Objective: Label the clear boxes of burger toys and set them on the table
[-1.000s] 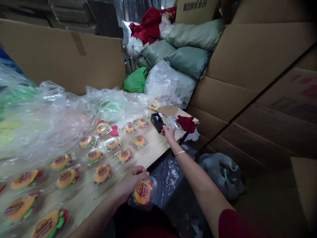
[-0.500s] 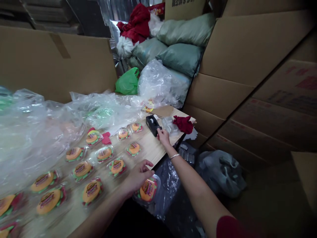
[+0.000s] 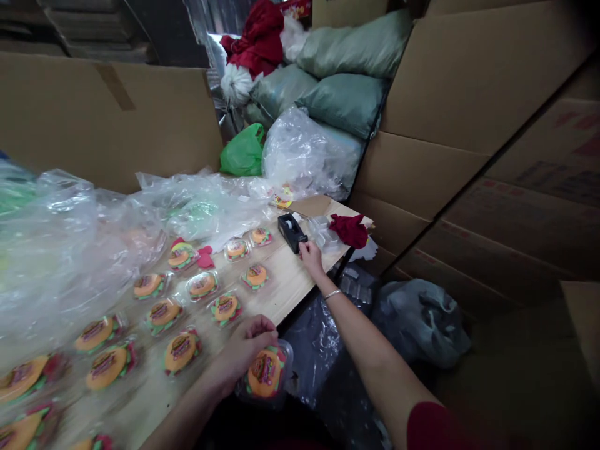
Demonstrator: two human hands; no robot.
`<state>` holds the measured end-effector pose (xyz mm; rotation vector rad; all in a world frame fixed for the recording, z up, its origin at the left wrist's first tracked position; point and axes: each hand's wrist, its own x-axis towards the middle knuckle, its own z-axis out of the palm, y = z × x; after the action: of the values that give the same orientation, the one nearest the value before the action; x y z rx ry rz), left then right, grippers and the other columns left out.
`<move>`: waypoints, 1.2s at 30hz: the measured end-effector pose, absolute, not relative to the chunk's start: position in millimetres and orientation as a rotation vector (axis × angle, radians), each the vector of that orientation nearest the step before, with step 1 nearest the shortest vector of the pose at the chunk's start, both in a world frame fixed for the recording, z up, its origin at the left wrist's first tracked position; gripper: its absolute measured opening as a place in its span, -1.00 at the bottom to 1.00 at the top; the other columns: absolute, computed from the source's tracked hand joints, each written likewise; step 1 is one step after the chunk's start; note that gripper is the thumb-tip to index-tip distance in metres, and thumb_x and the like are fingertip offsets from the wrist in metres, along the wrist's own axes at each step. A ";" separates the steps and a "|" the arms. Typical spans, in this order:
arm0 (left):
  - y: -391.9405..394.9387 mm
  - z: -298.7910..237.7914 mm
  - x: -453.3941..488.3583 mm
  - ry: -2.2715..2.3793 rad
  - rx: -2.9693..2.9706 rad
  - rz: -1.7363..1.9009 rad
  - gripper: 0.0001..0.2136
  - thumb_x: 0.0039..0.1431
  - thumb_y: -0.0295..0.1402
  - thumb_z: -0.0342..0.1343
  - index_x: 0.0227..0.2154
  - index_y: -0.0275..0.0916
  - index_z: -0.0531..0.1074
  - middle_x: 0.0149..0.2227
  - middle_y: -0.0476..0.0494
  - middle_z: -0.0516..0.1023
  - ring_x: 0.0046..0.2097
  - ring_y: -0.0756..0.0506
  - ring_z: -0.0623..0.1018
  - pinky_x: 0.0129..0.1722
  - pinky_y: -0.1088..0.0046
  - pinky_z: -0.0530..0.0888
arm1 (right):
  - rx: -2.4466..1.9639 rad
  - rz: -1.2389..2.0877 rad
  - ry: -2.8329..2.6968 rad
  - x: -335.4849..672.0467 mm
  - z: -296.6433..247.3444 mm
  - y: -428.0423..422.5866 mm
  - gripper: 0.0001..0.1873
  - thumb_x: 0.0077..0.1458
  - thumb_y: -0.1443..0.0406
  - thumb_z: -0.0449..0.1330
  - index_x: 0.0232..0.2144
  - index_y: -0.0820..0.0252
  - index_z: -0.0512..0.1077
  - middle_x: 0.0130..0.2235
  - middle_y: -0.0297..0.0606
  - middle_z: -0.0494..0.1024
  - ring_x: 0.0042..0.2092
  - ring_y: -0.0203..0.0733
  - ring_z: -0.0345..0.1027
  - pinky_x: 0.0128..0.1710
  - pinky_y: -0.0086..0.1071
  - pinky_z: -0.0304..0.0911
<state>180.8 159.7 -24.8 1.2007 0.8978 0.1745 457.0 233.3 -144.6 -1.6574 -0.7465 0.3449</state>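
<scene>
At the front edge of the table, my left hand [image 3: 250, 342] has its fingers closed on the top of a clear plastic box [image 3: 287, 369] holding a toy hamburger [image 3: 264, 373]. The box is tilted, its printed bun facing me. Farther off, my right hand [image 3: 310, 256] pinches at the near, cutter end of a black tape dispenser [image 3: 291, 234]. A pale roll shows inside the dispenser; the strip of tape at my fingertips is too thin to make out. Several more boxed hamburgers [image 3: 203, 285] lie in rows on the wooden table [image 3: 285, 275].
A dark red cloth [image 3: 349, 230] and clear plastic lids [image 3: 323, 232] lie at the table's right corner. Clear plastic bags [image 3: 112, 231] cover the table's back. Stacked cartons [image 3: 450, 81] rise on the right, above a grey bag [image 3: 419, 322] on the floor. Stuffed sacks [image 3: 342, 103] are piled behind.
My left hand has moved slightly left and toward me with the boxed hamburger, and its fingers have drawn together. My right hand stays at the tape dispenser. The view has shifted slightly.
</scene>
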 end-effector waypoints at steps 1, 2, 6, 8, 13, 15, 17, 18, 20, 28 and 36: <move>156.3 -22.1 174.2 0.906 1.180 0.170 -0.79 -0.10 -0.27 0.19 -0.49 -0.27 0.32 -0.55 0.04 0.43 -0.49 0.03 0.39 -0.48 0.54 0.27 | -1.671 0.351 -0.745 458.0 -145.7 233.9 -0.68 0.13 0.16 0.08 -0.60 0.17 0.28 -0.61 -0.43 0.32 -0.50 -0.30 0.24 -0.43 -0.43 0.16; 153.1 -19.1 168.4 0.916 1.166 0.171 -0.80 -0.10 -0.26 0.20 -0.51 -0.27 0.32 -0.56 0.05 0.42 -0.50 0.04 0.38 -0.49 0.55 0.27 | -1.685 0.361 -0.742 459.1 -146.8 234.7 -0.68 0.14 0.17 0.10 -0.59 0.20 0.29 -0.61 -0.43 0.32 -0.51 -0.32 0.24 -0.42 -0.43 0.18; 143.1 -7.9 153.9 0.933 1.123 0.217 -0.79 -0.13 -0.27 0.23 -0.52 -0.26 0.33 -0.57 0.07 0.40 -0.50 0.04 0.38 -0.49 0.56 0.27 | -1.725 0.431 -0.731 462.7 -148.2 237.7 -0.71 0.21 0.18 0.12 -0.44 0.30 0.38 -0.47 -0.39 0.42 -0.47 -0.37 0.30 -0.40 -0.42 0.28; 138.8 -4.6 150.0 0.930 1.111 0.238 -0.79 -0.12 -0.27 0.23 -0.49 -0.25 0.33 -0.55 0.06 0.41 -0.49 0.03 0.39 -0.48 0.55 0.28 | -1.727 0.476 -0.730 463.9 -147.5 237.6 -0.74 0.22 0.18 0.11 -0.33 0.31 0.40 -0.39 -0.34 0.45 -0.42 -0.36 0.35 -0.39 -0.41 0.33; 140.8 -10.2 148.4 0.882 1.308 0.248 -0.76 -0.09 -0.29 0.18 -0.32 -0.24 0.39 -0.55 0.06 0.41 -0.48 -0.01 0.41 -0.47 0.53 0.28 | -1.682 0.556 -0.735 462.8 -144.5 233.4 -0.74 0.23 0.19 0.10 -0.27 0.32 0.40 -0.36 -0.32 0.46 -0.42 -0.36 0.36 -0.42 -0.42 0.34; 151.9 -14.5 157.5 0.858 1.522 0.213 -0.73 -0.06 -0.29 0.14 -0.25 -0.26 0.42 -0.58 0.07 0.38 -0.52 0.00 0.38 -0.51 0.54 0.24 | -1.655 0.549 -0.730 460.9 -143.8 232.4 -0.71 0.23 0.17 0.10 -0.34 0.32 0.40 -0.43 -0.37 0.44 -0.48 -0.39 0.32 -0.46 -0.45 0.31; 168.7 -15.3 176.6 0.848 1.831 0.129 -0.63 -0.01 -0.33 0.09 -0.09 -0.26 0.42 -0.55 0.05 0.41 -0.51 -0.02 0.40 -0.51 0.53 0.25 | -1.628 0.528 -0.720 459.1 -143.6 232.9 -0.64 0.21 0.12 0.09 -0.46 0.30 0.37 -0.53 -0.42 0.39 -0.55 -0.41 0.26 -0.52 -0.48 0.24; 178.5 -13.8 190.0 0.837 2.019 0.057 -0.56 0.01 -0.36 0.06 0.01 -0.25 0.37 -0.51 0.01 0.46 -0.47 -0.04 0.45 -0.48 0.52 0.29 | -1.616 0.516 -0.714 458.5 -143.6 233.8 -0.61 0.19 0.08 0.09 -0.52 0.27 0.35 -0.58 -0.44 0.37 -0.58 -0.40 0.23 -0.55 -0.48 0.21; 198.5 -7.7 223.1 0.796 2.421 -0.120 -0.46 0.03 -0.43 0.03 0.15 -0.22 0.25 -0.36 -0.10 0.56 -0.32 -0.10 0.53 -0.35 0.48 0.35 | -1.598 0.491 -0.705 458.1 -144.0 236.1 -0.55 0.13 0.00 0.08 -0.61 0.20 0.29 -0.65 -0.44 0.32 -0.62 -0.37 0.20 -0.59 -0.47 0.14; 257.8 2.9 343.7 0.760 2.767 -0.345 -0.48 0.09 -0.48 0.07 0.15 -0.33 0.22 -0.11 -0.42 0.54 -0.10 -0.27 0.54 -0.18 0.28 0.40 | -1.569 0.408 -0.743 461.2 -149.6 242.1 -0.57 0.06 -0.01 0.03 -0.67 0.13 0.21 -0.68 -0.43 0.27 -0.62 -0.32 0.15 -0.60 -0.45 0.07; 276.6 -24.1 355.8 0.786 2.850 -0.407 -0.44 0.11 -0.47 0.04 0.20 -0.32 0.13 -0.11 -0.43 0.55 -0.09 -0.26 0.55 -0.20 0.32 0.43 | -1.596 0.358 -0.790 460.9 -155.0 241.1 -0.67 0.05 0.08 0.06 -0.63 0.12 0.22 -0.62 -0.38 0.33 -0.53 -0.26 0.21 -0.53 -0.43 0.10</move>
<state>355.8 276.6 -24.1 2.8504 0.7865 -0.4066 460.9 241.1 -155.0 -1.5960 -0.7904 0.3584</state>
